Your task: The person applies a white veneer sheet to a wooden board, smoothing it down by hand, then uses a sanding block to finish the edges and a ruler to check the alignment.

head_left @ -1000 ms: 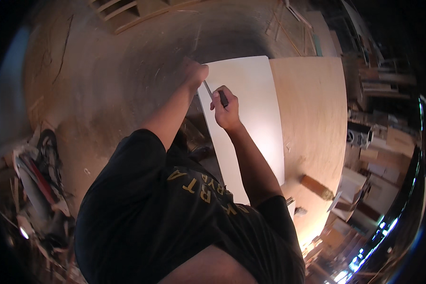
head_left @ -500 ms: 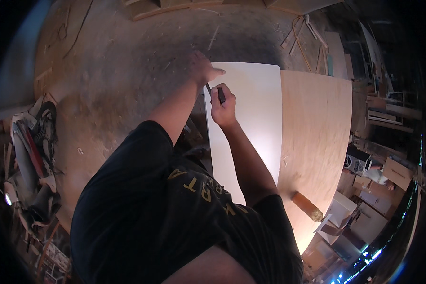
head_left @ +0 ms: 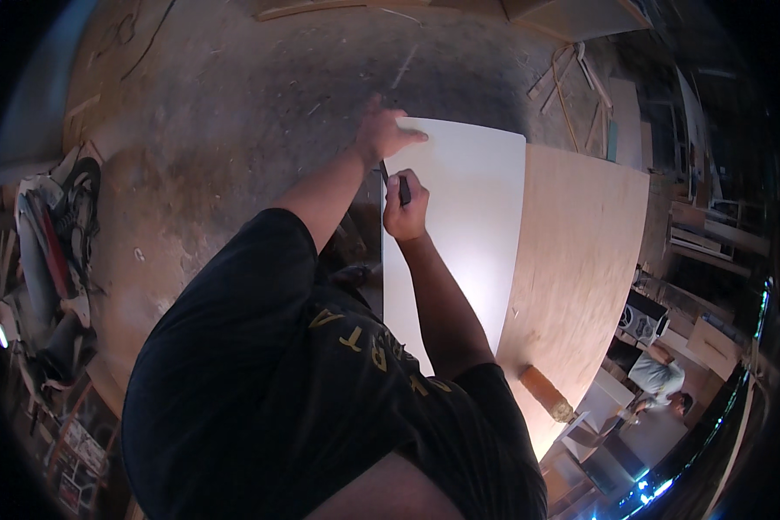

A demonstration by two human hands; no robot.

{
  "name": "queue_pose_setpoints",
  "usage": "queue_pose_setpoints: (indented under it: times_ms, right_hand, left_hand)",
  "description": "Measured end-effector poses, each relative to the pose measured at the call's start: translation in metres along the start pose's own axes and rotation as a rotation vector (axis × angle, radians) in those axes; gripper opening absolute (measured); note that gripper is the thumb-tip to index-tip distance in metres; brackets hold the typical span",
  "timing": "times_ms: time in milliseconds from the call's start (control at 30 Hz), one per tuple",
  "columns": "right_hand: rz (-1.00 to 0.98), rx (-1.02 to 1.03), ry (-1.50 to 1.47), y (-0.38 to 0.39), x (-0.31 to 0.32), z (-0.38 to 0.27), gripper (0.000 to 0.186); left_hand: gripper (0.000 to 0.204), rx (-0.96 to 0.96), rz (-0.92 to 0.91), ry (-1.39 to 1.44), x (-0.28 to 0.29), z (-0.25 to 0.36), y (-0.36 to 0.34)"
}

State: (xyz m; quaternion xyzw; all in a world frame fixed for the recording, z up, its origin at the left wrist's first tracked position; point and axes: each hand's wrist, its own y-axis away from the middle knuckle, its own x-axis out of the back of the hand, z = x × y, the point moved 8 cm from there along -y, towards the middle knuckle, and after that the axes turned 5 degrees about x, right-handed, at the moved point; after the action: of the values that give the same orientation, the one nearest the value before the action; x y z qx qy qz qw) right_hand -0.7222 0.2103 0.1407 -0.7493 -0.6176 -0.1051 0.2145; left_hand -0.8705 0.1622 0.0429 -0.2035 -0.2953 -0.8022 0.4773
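A long white panel (head_left: 472, 208) lies in front of me on a wider wooden sheet. My left hand (head_left: 383, 136) grips its far left corner, thumb resting on the white face and fingers over the edge, partly hidden. Closer to me, my right hand (head_left: 406, 210) is closed around the dark handle (head_left: 404, 191) of a slim tool. The thin dark end of that tool reaches the panel's left edge, just short of my left hand. Its exact kind cannot be made out.
The bare wooden sheet (head_left: 572, 225) extends right of the panel, with an orange-brown roll (head_left: 546, 394) on its near part. A person (head_left: 659, 377) is at the lower right among boards and boxes. Wood strips (head_left: 576, 87) lie far right; clutter (head_left: 48, 251) fills the left.
The view has shifted slightly, and the panel's far end appears lower and farther right. Both hands keep their grips near the left edge. The person at the right shows more fully.
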Motion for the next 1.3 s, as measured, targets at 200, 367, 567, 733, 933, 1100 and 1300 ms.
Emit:
queue_pose_setpoints:
  times_ms: [200, 367, 567, 733, 933, 1100, 1300]
  right_hand:
    - [0.04, 0.03, -0.09, 0.001, -0.019, 0.001, 0.027]
    - [-0.003, -0.069, -0.027, -0.006, -0.002, -0.006, 0.022]
    - [0.011, -0.02, -0.064, 0.01, -0.006, 0.019, 0.024]
    - [0.059, -0.322, -0.383, 0.042, 0.021, 0.006, 0.022]
    - [0.004, -0.22, -0.188, 0.089, 0.036, -0.016, 0.025]
    - [0.04, -0.061, -0.078, 0.105, 0.029, -0.014, 0.022]
    - [-0.042, -0.105, -0.094, 0.115, 0.026, -0.023, 0.022]
  left_hand:
    - [0.083, 0.06, 0.143, 0.118, 0.006, -0.034, -0.002]
    - [0.08, 0.032, 0.049, 0.039, 0.011, -0.009, 0.006]
    - [0.068, 0.047, 0.21, -0.135, 0.031, 0.019, 0.029]
    - [0.057, -0.509, 0.066, -0.184, -0.01, 0.05, 0.066]
    - [0.046, -0.844, -0.404, -0.126, -0.07, 0.048, 0.129]
    - [0.054, -0.912, -0.414, -0.208, -0.063, 0.057, 0.138]
    - [0.068, -0.962, -0.477, -0.182, -0.078, 0.053, 0.156]
